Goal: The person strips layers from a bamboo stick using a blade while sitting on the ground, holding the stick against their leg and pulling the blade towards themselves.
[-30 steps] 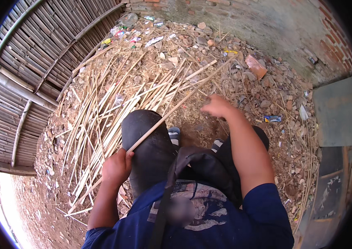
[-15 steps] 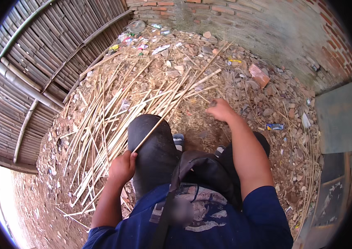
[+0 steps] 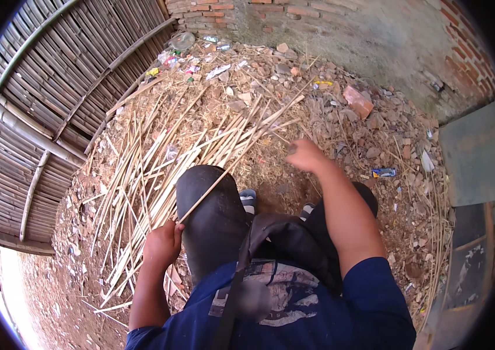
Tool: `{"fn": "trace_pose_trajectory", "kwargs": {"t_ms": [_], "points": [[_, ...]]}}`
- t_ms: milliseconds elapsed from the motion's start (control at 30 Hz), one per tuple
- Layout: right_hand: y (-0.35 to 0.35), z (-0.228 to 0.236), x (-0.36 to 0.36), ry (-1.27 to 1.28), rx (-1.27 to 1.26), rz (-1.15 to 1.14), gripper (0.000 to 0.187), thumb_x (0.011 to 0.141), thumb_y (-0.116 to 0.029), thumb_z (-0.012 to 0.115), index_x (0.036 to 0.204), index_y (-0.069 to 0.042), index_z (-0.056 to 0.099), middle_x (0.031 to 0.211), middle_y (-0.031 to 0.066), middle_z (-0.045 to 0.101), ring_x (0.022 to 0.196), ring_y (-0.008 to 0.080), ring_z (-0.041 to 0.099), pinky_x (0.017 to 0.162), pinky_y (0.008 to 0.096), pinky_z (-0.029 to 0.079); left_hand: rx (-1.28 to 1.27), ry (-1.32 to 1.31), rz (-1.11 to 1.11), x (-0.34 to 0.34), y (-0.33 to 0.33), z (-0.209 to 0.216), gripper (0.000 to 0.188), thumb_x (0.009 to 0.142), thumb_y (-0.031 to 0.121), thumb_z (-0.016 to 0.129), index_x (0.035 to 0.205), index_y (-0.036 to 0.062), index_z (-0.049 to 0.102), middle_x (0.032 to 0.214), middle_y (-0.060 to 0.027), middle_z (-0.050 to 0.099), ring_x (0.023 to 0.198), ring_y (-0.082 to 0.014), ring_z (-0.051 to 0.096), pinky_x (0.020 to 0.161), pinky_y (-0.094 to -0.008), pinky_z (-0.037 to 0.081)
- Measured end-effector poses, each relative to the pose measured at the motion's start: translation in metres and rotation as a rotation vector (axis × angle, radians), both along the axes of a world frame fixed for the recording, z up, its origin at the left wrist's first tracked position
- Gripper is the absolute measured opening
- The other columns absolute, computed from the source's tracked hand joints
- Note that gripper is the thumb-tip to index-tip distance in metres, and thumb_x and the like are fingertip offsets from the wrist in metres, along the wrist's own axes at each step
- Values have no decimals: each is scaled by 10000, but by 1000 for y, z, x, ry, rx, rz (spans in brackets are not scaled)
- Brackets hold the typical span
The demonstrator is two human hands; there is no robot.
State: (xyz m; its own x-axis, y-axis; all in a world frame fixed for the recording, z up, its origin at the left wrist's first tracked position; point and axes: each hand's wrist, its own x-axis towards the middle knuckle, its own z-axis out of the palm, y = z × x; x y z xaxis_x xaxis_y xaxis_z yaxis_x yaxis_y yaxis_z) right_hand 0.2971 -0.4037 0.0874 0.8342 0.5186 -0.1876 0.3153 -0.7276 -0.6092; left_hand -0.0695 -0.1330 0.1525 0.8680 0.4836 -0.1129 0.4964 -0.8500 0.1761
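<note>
My left hand [image 3: 163,244] is closed, thumb and fingers pinching the near end of a long pale bamboo strip [image 3: 219,181]. That strip slants over my left knee [image 3: 202,184] and runs away to the right, above a loose heap of similar strips [image 3: 142,192] on the ground. Beyond my right knee, my right hand [image 3: 305,155] is held out low with its fingers curled closed. Something small and dark shows at those fingers, too unclear to name. The hand is close to the strip's far part, but I cannot tell whether they touch.
Rubble and litter cover the dirt, with a broken brick [image 3: 358,102] and a blue wrapper [image 3: 384,172] at the right. A bamboo wall [image 3: 37,76] stands at the left, a brick wall [image 3: 340,41] at the back, a grey panel [image 3: 473,154] at the right.
My left hand has shifted slightly left and down with the bamboo strip still in it. My right hand stays closed, its wrist turned a little. The whole view has shifted slightly.
</note>
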Motion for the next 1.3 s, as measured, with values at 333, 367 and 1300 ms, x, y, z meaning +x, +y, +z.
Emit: {"fn": "trace_pose_trajectory", "kwargs": {"t_ms": [333,367,1300], "points": [[-5,-6,12,187,8,106,482,756,-276,766,1155,-11,710,973,173,752,906,299,726,829,419,550,-12,-54,-3,-17,7,-10,374,1029,377,514,863,47,574,779,-242,661,744,-483,635,662,-587,479],[-11,0,21,244,-5,21,515,758,-276,761,1187,2,695,997,173,752,923,291,725,848,410,548,-10,-38,1,-15,4,-6,374,1030,376,513,864,47,575,780,-243,660,747,-484,635,666,-588,479],[-6,-13,6,-21,2,124,402,723,-225,710,1075,-32,734,1041,215,726,965,349,710,871,431,565,99,-112,-41,-8,-4,-24,340,1012,366,551,840,73,545,693,-212,643,644,-462,634,579,-576,477]]}}
